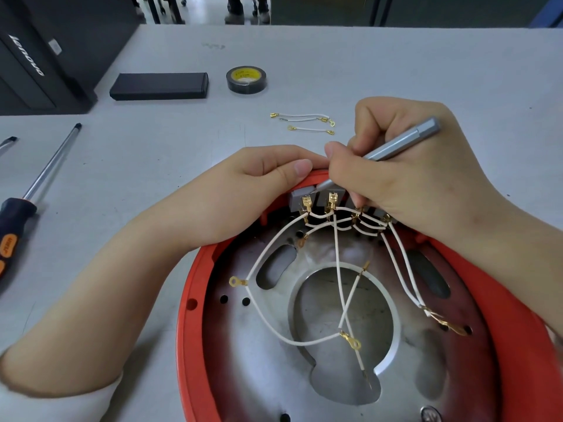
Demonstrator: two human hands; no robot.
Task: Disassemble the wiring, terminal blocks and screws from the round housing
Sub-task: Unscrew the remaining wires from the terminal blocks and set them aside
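left hand grips housing rim | right hand grips screwdriver at terminal blocks

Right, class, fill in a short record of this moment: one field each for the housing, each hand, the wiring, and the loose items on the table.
housing: red round housing, open side up on the table
left hand: grips the far rim
right hand: holds a silver screwdriver, tip at the grey terminal blocks
wiring: white wires run from the blocks
loose items: removed wires, tape roll, black box, black-handled screwdriver
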